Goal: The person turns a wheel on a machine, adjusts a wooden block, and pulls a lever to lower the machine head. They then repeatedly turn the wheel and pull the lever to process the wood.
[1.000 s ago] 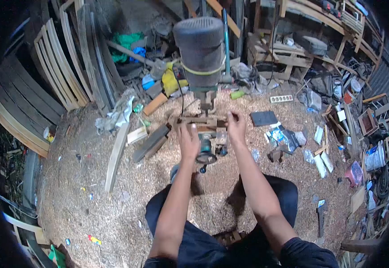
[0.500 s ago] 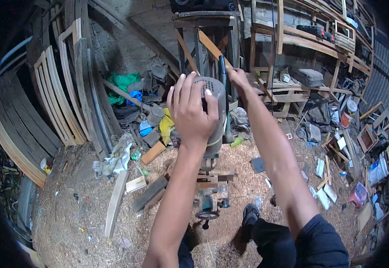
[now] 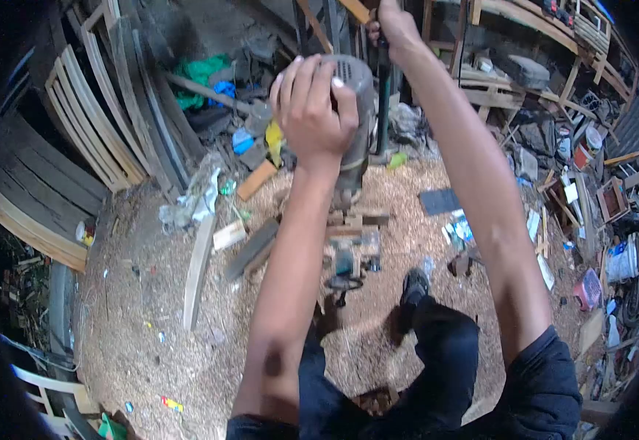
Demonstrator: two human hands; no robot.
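Observation:
My left hand (image 3: 313,114) lies over the top of a grey cylindrical motor housing (image 3: 361,84) with vent holes, fingers spread and curved across its left side. The housing belongs to an upright machine that looks like a drill press. My right hand (image 3: 400,33), partly cut off by the top edge of the view, has its fingers wrapped round the dark upper end of a long lever (image 3: 384,99). That lever stands upright just right of the housing. Lower down, a vise (image 3: 350,257) and a handwheel (image 3: 344,283) show on the machine's base.
Curved wooden frames (image 3: 88,121) and dark planks (image 3: 48,176) lean at the left. Wood shavings (image 3: 158,367) cover the floor, with a loose board (image 3: 201,271) and a brown block (image 3: 257,180) on it. Piled scraps and a pink basket (image 3: 589,288) lie at the right.
The view has tilted downward, so the scene sits higher. My right hand has shifted to the lever's top end, covering it. My left hand stays on the motor housing.

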